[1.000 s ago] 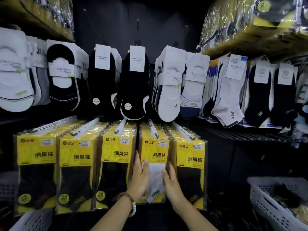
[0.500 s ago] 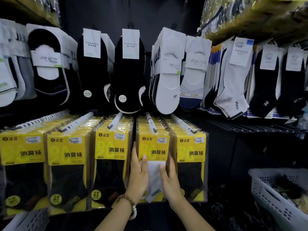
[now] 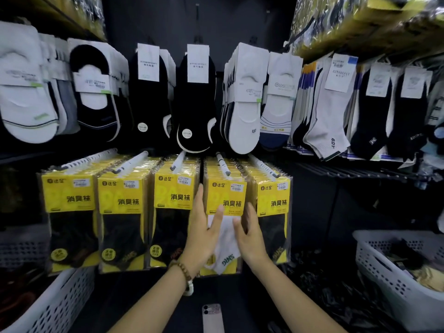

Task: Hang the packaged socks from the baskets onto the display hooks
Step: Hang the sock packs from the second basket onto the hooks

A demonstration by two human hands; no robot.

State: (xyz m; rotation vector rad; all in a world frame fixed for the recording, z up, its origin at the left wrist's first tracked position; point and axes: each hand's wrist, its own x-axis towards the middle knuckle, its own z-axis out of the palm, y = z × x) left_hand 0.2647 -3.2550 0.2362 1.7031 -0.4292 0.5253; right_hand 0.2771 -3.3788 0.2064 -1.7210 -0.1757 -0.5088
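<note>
- Dark shop racking fills our view: loose socks (image 3: pixel 195 99) hang in rows above, and stacks of yellow packs (image 3: pixel 125 200) hang on white pegs below.
- We judge the step in hand to be squaring up. The white-sock pack (image 3: pixel 225 195) already hangs at the front of the fourth hook (image 3: pixel 222 164).
- Our left hand (image 3: pixel 204 233) lies along the pack's left edge, fingers straight and thumb across its front.
- Our right hand (image 3: pixel 249 234) lies flat at the right edge. Neither hand grips anything.
- Next, we think, both hands should let go. One can then reach down to the white basket (image 3: pixel 384 282) at our right for another pack.
</note>
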